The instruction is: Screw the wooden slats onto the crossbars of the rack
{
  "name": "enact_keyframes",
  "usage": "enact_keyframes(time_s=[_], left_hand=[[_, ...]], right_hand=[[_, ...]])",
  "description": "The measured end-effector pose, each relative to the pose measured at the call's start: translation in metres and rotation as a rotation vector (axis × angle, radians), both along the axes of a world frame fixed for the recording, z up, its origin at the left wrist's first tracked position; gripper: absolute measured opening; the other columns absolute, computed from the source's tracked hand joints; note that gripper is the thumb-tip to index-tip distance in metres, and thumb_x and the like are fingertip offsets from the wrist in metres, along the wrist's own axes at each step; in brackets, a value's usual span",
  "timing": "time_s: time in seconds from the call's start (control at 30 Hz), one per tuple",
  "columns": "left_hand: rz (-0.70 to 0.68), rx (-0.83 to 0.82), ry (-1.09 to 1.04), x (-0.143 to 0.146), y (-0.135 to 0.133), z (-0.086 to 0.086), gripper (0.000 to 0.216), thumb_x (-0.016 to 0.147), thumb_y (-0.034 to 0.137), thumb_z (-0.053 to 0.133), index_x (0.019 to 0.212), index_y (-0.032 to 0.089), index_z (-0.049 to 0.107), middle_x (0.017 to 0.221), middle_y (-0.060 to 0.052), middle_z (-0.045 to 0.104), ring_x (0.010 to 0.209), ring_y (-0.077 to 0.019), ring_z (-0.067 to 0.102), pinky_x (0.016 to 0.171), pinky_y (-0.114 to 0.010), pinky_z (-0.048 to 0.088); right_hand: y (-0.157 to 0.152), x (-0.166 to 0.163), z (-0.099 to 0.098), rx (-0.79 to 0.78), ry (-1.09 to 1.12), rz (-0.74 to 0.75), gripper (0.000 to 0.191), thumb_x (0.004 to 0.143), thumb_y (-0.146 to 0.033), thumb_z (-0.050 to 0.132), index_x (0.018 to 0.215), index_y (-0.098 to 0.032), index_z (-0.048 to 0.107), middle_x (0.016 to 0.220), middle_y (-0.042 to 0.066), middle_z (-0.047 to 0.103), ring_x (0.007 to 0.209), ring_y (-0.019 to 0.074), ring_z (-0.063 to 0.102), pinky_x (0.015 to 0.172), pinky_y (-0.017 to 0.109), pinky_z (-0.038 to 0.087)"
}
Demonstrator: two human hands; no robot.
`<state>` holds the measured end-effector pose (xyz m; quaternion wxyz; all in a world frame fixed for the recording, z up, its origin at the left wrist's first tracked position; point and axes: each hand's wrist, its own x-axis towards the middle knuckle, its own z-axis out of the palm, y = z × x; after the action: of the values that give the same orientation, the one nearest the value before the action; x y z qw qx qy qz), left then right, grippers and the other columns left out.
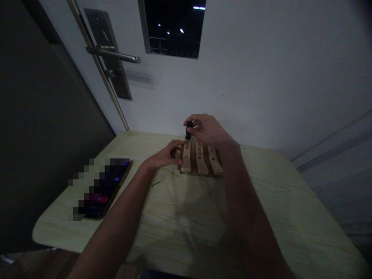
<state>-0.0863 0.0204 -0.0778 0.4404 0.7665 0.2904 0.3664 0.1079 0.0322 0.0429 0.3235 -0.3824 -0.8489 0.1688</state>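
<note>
A small wooden slatted piece (200,159) with three pale slats lies on the light wood table (203,217) near its far edge. My right hand (207,130) is closed on a short black-handled screwdriver (188,131), held upright with its tip on the left slat. My left hand (167,153) rests on the table beside the piece, its fingertips pinched together at the screwdriver's tip; whether they hold anything there is too small to make out.
A phone (101,190) with a lit screen lies at the table's left. A small dark screw (156,183) lies near my left wrist. Behind the table are a white wall, a door with a metal lever handle (113,54) and a dark window (174,27).
</note>
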Motion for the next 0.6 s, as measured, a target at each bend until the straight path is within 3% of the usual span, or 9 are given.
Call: enact_keyframes(time_s=[0.33, 0.6], left_hand=[[0.014, 0.003, 0.019, 0.0015, -0.0029, 0.0022, 0.072, 0.068, 0.053, 0.069, 0.129, 0.026, 0.042, 0.131, -0.012, 0.037, 0.115, -0.0267, 0.045, 0.097, -0.046, 0.041], [0.027, 0.020, 0.033, 0.0005, -0.0022, 0.0007, 0.071, 0.070, 0.057, 0.066, 0.129, 0.026, 0.042, 0.129, -0.011, 0.040, 0.113, -0.0251, 0.047, 0.094, -0.042, 0.042]], right_hand=[[0.0007, -0.0022, -0.0010, -0.005, 0.011, -0.026, 0.013, 0.073, -0.017, 0.063, 0.086, -0.016, 0.067, 0.082, 0.006, 0.067, 0.071, 0.0139, 0.062, 0.071, 0.029, 0.050], [-0.0036, -0.0044, 0.0012, 0.027, -0.010, -0.052, 0.013, 0.071, -0.020, 0.065, 0.084, -0.019, 0.063, 0.064, -0.003, 0.058, 0.059, 0.0100, 0.053, 0.062, 0.024, 0.042]])
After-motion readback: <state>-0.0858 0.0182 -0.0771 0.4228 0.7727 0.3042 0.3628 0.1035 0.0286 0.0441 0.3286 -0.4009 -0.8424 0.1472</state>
